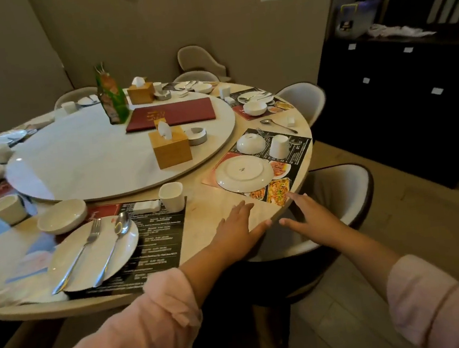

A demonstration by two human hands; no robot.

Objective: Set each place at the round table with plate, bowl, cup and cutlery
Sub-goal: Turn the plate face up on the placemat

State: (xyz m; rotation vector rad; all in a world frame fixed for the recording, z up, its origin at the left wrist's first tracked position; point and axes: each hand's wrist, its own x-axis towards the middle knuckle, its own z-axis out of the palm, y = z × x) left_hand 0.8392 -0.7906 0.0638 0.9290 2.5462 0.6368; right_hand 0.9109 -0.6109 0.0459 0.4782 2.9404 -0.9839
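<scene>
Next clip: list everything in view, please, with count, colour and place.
round table: one, beige, centre.
turntable: one, white, on the table.
tissue boxes: two, wooden, on the turntable.
menu folder: one, maroon, on the turntable.
plates: several, white; nearest carries fork and spoon, right plate upside down.
bowls: several, white, beside plates; right one upside down.
cups: several, white, at the places.
chairs: several, beige, round the table.
sideboard: one, black, right.
left hand: one, open, flat on the table edge.
right hand: one, open, beside the table edge.
</scene>
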